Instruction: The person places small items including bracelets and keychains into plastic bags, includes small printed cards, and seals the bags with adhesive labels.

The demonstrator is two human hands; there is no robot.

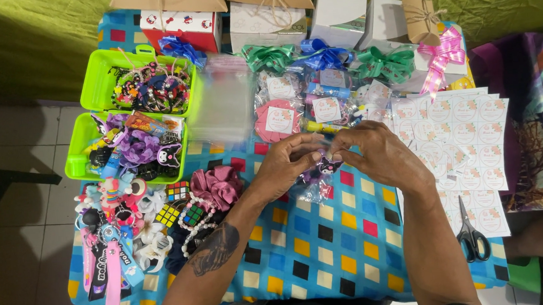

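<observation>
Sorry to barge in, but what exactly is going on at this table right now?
A person is working over a table with a checkered cloth. Both hands, left hand and right hand, pinch a small clear bag with a dark cartoon charm at its mouth. Finished bagged items with round labels and ribbon bows lie just beyond. Green trays of trinkets sit to the left, sticker sheets and scissors to the right.
</observation>
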